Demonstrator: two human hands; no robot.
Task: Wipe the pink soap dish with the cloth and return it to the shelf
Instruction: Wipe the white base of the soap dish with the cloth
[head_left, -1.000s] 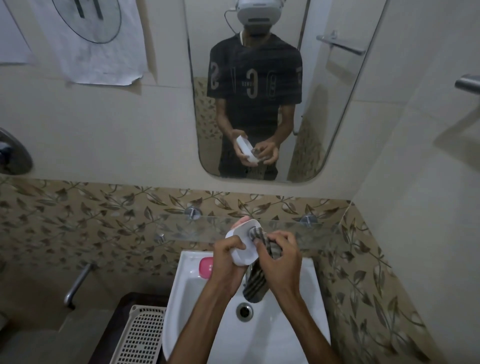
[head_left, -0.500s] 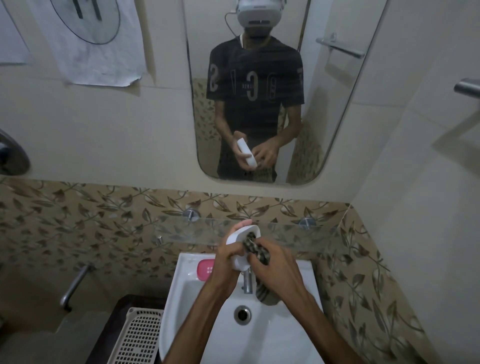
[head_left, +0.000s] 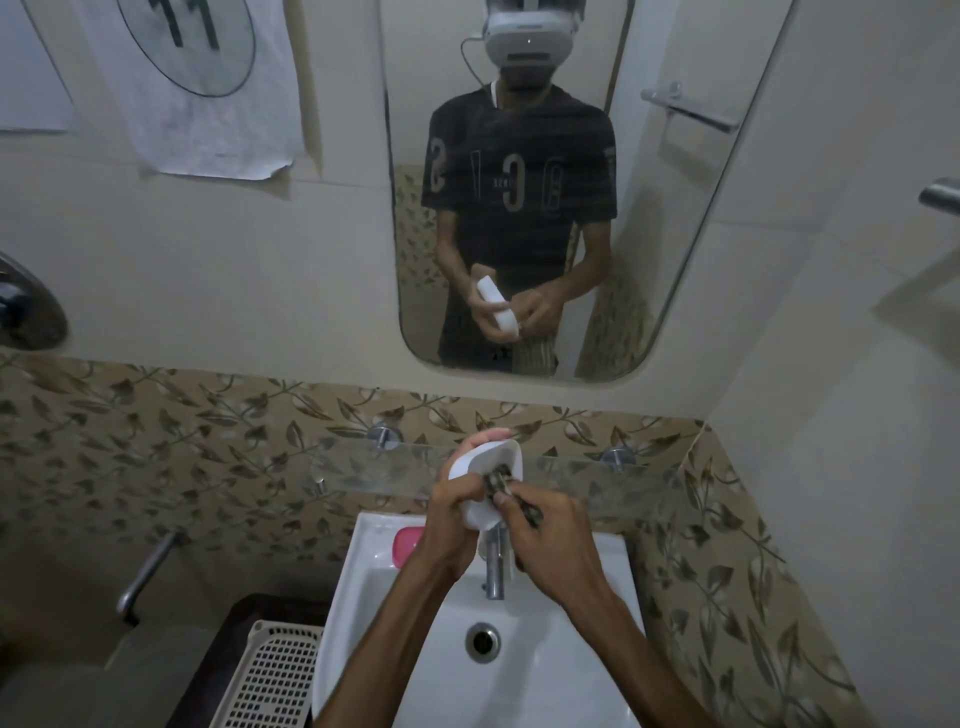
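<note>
We are in the wiping step: our left hand (head_left: 457, 506) is gripping the soap dish (head_left: 485, 475), which looks white from here, tilted above the tap (head_left: 496, 564) and basin (head_left: 363, 587), while our right hand (head_left: 550, 540) is pinching the striped cloth (head_left: 501, 480) and pressing it into the dish's hollow. Next, we judge, we are finishing the rub and setting the dish level on the glass shelf (head_left: 571, 470) just behind.

Head camera, looking down close over sink (head_left: 597, 582), facing mirror (head_left: 675, 234).
</note>
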